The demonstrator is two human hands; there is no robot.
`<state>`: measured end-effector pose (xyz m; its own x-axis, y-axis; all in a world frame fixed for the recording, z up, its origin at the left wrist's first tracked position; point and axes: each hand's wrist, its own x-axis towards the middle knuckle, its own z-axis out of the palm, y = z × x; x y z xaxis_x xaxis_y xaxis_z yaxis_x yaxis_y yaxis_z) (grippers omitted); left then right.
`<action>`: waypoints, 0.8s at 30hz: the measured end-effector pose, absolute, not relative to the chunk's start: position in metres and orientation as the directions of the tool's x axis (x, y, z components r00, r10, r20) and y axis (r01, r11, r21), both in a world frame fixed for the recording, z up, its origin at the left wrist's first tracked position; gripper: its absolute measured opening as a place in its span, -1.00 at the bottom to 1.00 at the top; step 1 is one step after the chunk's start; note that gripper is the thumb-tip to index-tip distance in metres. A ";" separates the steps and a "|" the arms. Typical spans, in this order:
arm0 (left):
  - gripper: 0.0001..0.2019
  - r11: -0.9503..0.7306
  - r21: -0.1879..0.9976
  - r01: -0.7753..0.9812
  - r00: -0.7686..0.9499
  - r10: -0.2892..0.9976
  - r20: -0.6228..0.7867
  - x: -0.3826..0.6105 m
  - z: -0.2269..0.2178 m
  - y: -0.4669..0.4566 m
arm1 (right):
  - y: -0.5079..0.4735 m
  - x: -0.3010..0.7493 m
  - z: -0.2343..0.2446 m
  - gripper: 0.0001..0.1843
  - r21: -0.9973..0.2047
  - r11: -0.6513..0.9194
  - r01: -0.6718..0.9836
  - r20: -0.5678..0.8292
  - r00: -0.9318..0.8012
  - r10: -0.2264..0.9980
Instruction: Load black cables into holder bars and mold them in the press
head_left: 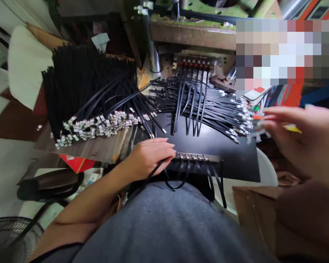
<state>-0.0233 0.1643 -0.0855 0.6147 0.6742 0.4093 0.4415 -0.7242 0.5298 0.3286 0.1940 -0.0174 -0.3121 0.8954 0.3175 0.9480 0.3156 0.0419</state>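
Observation:
My left hand (150, 155) rests on the near edge of a black work plate (235, 160), fingers curled on black flat cables (181, 175) that hang over the edge from a metal strip fixture (197, 157). My right hand (298, 135) hovers blurred at the right, close to the metal-tipped ends of a fan of black cables (230, 117). Whether it holds anything is unclear. Several cables (193, 98) run from a red-tipped fixture (194, 64) at the back down onto the plate.
A big bundle of black cables with metal terminals (90, 98) lies on a board at the left. A green machine frame (192, 29) and steel post (153, 54) stand behind. A cardboard box (252, 208) sits at lower right, a fan grille (8, 237) at lower left.

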 end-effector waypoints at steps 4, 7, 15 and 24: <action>-0.91 -0.698 0.545 0.464 0.677 0.677 0.290 0.002 -0.093 0.167 | 0.159 0.341 -0.066 -0.79 -0.165 0.591 0.790 0.086 -0.585 0.806; -0.94 -0.673 0.528 0.518 0.693 0.692 0.202 0.004 -0.089 0.167 | 0.162 0.321 -0.093 -0.89 -0.304 0.635 0.711 0.031 -0.658 0.752; -0.89 -0.673 0.400 0.622 0.701 0.706 0.098 0.014 -0.071 0.163 | 0.219 0.297 -0.064 -0.89 -0.333 0.700 0.631 -0.246 -0.775 0.582; -0.85 -0.748 0.298 0.593 0.803 0.578 -0.146 0.015 -0.057 0.181 | 0.386 0.293 -0.070 -0.67 -0.292 0.449 0.844 0.332 -0.351 0.875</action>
<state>0.0154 0.1808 -0.0572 0.8026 0.5782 -0.1464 0.5932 -0.7479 0.2980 0.2926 0.3863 -0.0696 -0.3509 0.8755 0.3323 0.8443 0.4493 -0.2920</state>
